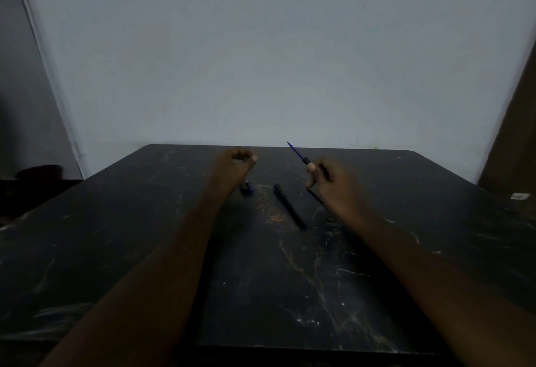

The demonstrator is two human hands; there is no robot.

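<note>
A person's right grip [330, 181] pinches a slim black pen insert with a blue pointed tip [296, 154], its tip raised up and away over the scratched black desk [406, 221]. The left grip [235, 163] is curled; whether it holds anything cannot be told. A black pen barrel [290, 205] lies between the grips, and a small blue-ended cap [247, 188] sits just below the left one. The insert looks light and bendable, so it is best pinched near its collar.

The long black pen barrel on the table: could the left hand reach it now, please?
Probably yes: the left hand hovers close beside the long black pen barrel, apparently holding nothing, with only dark tabletop between them.
</note>
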